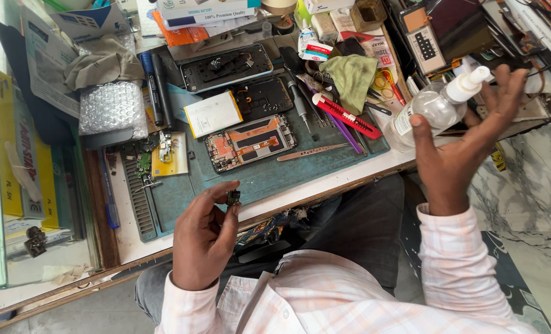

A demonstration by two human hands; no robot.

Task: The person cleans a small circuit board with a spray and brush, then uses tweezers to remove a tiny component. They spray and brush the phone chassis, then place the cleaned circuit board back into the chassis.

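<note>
My left hand [204,238] pinches a small dark electronic part [232,198] between thumb and forefinger, just over the near edge of the blue-green work mat [257,179]. Off the bench's right side, my right hand [464,142] is raised and holds a clear plastic bottle with a white nozzle [439,105], tilted with the nozzle pointing up and right. An opened phone body with orange flex cables [250,143] lies on the mat between the hands. A white battery [212,114] and another dark phone frame [226,67] lie farther back.
Metal tweezers [312,151], a red box cutter [348,115], a screwdriver [297,99] and a green cloth [351,77] lie on the mat's right side. A small circuit board [166,151] rests at left. Bubble wrap [111,108], boxes and clutter crowd the back. A glass case [15,185] stands left.
</note>
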